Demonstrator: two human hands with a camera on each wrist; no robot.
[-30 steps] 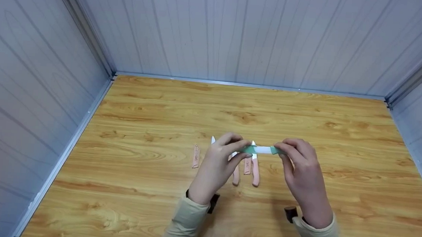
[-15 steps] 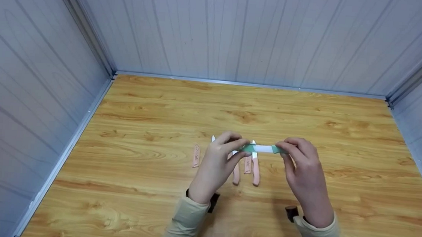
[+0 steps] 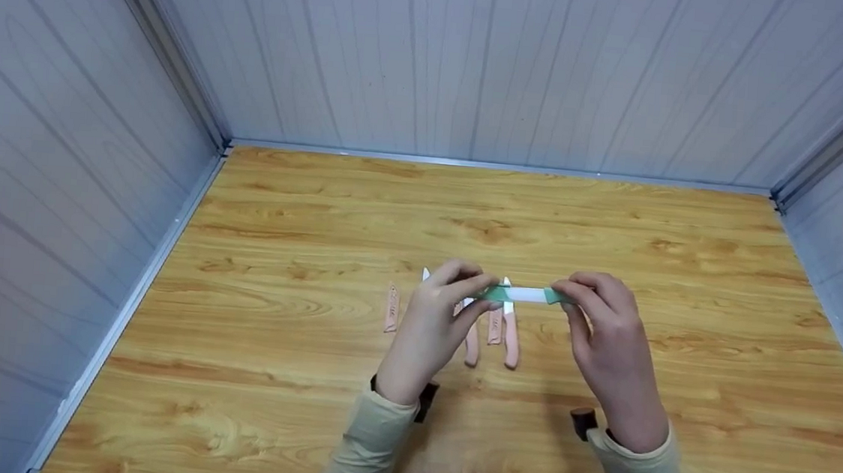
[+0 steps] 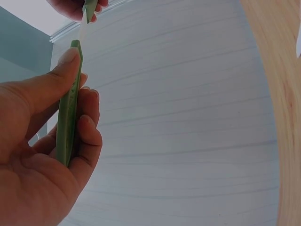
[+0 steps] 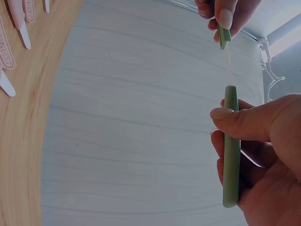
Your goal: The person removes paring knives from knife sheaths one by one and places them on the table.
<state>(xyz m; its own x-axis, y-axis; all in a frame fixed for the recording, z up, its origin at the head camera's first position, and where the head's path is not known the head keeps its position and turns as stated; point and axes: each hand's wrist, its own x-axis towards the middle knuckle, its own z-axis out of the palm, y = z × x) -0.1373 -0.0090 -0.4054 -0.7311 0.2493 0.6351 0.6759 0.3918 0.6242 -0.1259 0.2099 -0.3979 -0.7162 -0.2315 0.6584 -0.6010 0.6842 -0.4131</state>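
Note:
In the head view my left hand (image 3: 434, 313) and right hand (image 3: 609, 334) are raised above the table, facing each other. The left pinches a slim green knife sheath (image 4: 68, 113) with embossed marks, thumb on one side and fingers curled on the other. Between the right thumb and fingers is the smooth green handle (image 5: 231, 174) of a small knife. Its white blade (image 3: 527, 294) spans the gap between the hands, roughly level, and its far end meets the sheath's mouth. How deep the tip sits inside is hidden.
Below the hands, a pink-handled knife (image 3: 511, 341) and another pink handle (image 3: 471, 349) lie on the wooden table (image 3: 317, 221). Pink sheaths (image 3: 392, 309) lie beside them. A further white blade tip (image 3: 426, 274) shows behind the left hand. Pale panel walls (image 3: 442, 65) enclose the table.
Hardly anything differs. A little more white blade shows between the hands than a second ago, the right hand being slightly further right. Both grips look the same.

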